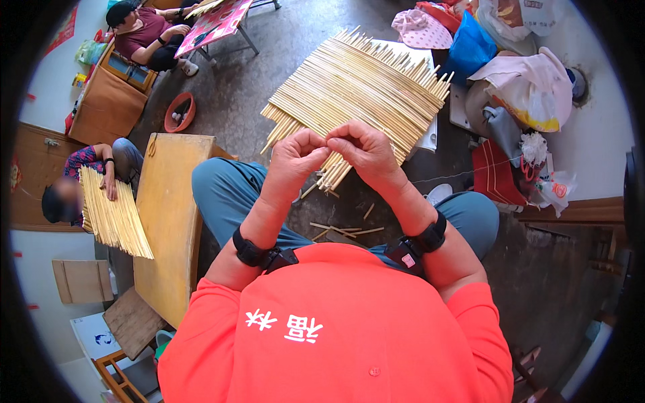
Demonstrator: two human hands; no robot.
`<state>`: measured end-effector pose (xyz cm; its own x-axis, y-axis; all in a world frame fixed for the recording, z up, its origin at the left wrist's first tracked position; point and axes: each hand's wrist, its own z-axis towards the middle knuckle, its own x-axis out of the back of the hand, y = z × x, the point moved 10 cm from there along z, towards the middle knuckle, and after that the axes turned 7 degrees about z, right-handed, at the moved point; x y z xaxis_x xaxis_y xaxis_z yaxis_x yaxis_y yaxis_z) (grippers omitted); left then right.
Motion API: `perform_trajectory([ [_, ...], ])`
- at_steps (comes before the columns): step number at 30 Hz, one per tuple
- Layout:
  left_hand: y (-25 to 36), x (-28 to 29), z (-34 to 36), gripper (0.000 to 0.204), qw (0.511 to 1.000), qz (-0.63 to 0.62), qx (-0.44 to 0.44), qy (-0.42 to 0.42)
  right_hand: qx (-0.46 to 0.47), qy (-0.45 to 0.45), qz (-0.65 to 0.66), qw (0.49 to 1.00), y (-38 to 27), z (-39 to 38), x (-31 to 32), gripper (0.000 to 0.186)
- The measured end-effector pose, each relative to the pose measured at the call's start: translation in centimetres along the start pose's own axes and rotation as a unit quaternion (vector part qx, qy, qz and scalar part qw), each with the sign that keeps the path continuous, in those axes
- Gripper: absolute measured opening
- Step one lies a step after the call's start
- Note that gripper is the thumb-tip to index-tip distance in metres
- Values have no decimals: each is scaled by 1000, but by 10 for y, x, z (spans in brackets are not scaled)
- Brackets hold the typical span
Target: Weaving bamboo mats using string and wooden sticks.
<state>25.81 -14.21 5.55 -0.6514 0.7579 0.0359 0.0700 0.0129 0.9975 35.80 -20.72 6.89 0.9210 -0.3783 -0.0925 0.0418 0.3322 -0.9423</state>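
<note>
My left hand [295, 154] and my right hand [356, 151] meet at the near edge of a mat of pale bamboo sticks [349, 84], thumbs and forefingers pinched together. What is between the fingertips is too small to make out. A thin pale thread [457, 173] runs off to the right from behind my right arm. The mat rests partly over a white board [423, 141], its stick ends uneven. A few short loose sticks [368, 232] lie on the floor between my legs.
A wooden table [168, 195] stands at my left, where a person [107, 161] holds another stick bundle [114, 218]. Another person [144, 37] sits by a pink table [211, 23]. An orange basin [179, 114] sits on the floor. Bags and cloths [517, 84] are piled at right.
</note>
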Motion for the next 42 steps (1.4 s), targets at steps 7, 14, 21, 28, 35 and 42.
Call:
perform_trajectory([
  [7, 1, 2, -9, 2, 999, 31, 25, 13, 35, 37, -114, 992, -7, -7, 4, 9],
  [14, 3, 2, -10, 2, 999, 19, 27, 14, -38, 24, 63, 997, 6, -7, 4, 8],
  [21, 3, 3, -2, 3, 1000, 2, 16, 10, 103, 34, -111, 988, -21, -4, -1, 10],
  [28, 2, 1, 1, 4, 999, 32, 1, 16, 129, 58, -230, 963, -29, -6, -3, 11],
  [35, 2, 2, 1, 5, 997, 66, -16, 21, 143, 73, -251, 954, -26, -6, -3, 14],
  [42, 4, 4, -3, 5, 997, 66, -13, 45, 86, 93, -219, 968, -13, -5, 4, 16],
])
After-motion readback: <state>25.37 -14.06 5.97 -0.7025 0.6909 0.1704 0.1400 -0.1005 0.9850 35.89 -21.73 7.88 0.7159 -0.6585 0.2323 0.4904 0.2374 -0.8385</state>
